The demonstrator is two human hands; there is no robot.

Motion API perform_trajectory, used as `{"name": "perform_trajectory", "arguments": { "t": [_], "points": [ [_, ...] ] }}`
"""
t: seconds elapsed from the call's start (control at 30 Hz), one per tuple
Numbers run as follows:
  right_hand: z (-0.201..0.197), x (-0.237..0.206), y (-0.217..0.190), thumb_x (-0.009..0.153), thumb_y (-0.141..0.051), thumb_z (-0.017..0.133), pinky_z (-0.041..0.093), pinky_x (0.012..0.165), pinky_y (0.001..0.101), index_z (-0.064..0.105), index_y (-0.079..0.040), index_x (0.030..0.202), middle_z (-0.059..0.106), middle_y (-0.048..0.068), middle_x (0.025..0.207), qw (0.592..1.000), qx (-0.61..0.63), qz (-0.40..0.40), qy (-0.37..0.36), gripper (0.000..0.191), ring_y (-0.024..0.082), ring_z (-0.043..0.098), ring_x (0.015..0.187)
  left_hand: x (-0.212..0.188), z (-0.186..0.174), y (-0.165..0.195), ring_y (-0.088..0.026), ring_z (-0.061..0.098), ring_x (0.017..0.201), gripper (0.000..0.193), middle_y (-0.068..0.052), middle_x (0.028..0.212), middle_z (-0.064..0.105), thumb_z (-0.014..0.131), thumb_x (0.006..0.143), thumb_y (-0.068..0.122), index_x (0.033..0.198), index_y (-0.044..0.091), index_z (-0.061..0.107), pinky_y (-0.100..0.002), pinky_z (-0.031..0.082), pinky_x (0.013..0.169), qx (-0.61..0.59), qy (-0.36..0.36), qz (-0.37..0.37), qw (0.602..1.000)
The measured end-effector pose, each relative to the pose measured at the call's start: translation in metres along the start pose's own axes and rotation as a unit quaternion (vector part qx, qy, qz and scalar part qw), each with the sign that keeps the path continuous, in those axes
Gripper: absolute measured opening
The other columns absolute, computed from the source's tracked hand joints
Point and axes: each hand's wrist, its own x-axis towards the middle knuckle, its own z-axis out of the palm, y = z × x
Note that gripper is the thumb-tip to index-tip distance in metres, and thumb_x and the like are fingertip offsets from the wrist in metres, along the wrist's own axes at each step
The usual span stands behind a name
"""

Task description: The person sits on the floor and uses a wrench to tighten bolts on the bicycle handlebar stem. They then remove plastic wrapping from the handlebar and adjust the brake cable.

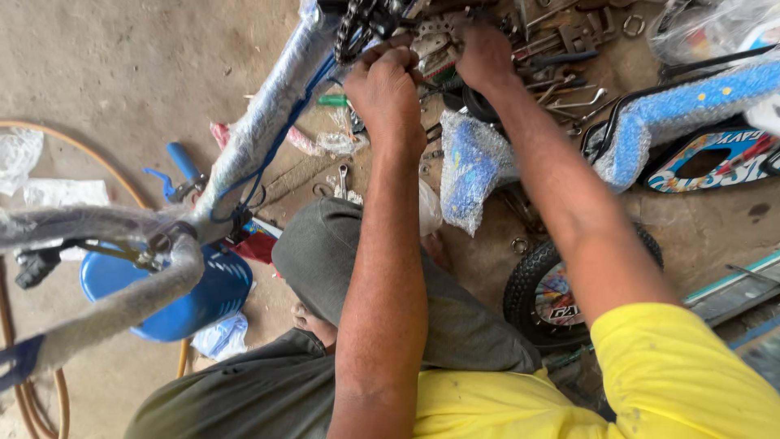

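Left hand [386,85] is gripping, fist closed, just below the chainring [357,24] of the wrapped bike frame [268,114]; what it holds is hidden. Right hand [485,57] is pressing beside it, grasp unclear. Spanners [569,97] are lying beyond on the floor [122,73]; a wheel [540,297] is lying under the right forearm.

Bicycle parts and tools laid out on a workshop floor

A wrapped frame [268,114] is stretched leftward from the chainring [357,24], over a stool [183,297]. Tools [569,49] are scattered on the floor [122,65] beyond both hands. A wheel [540,297] is seen under the right forearm, a second frame [691,106] to the right.
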Motion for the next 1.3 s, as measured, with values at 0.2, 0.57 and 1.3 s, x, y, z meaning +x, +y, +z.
{"name": "perform_trajectory", "arguments": {
  "t": [0.2,0.57,1.3],
  "points": [
    [-0.018,-0.003,0.007,0.086,-0.001,0.066,0.061,0.069,0.0455,0.048,-0.011,0.153,0.038,0.019,0.165,0.938,-0.057,-0.019,-0.341,0.070,0.032,0.072,0.096,-0.015,-0.007,0.011,-0.015,0.064,0.072,0.018,-0.011,0.085,0.071,0.060,0.090,-0.002,0.102,-0.007,0.072,-0.029,0.055,0.064,0.074,0.021,0.065,0.995],
    [-0.019,0.009,0.021,0.092,-0.019,0.069,0.060,0.076,0.0392,0.077,-0.009,0.109,0.075,0.012,0.109,0.891,-0.080,-0.156,-0.419,0.021,0.025,0.073,0.093,-0.029,0.000,0.011,-0.028,0.075,0.096,0.028,-0.019,0.108,0.078,0.058,0.091,0.009,0.112,0.003,0.075,-0.041,0.059,0.092,0.502,-0.059,0.055,0.861],
    [-0.044,0.002,0.013,0.087,-0.019,0.076,0.056,0.059,0.0374,0.076,-0.011,0.107,0.075,0.010,0.089,0.916,0.128,-0.243,-0.292,0.022,0.021,0.069,0.069,-0.023,-0.021,-0.053,-0.045,0.068,0.097,0.033,-0.027,0.102,0.073,0.064,0.087,0.020,0.114,0.000,0.066,-0.052,0.054,0.082,0.540,-0.217,0.192,0.790]
  ]
}}
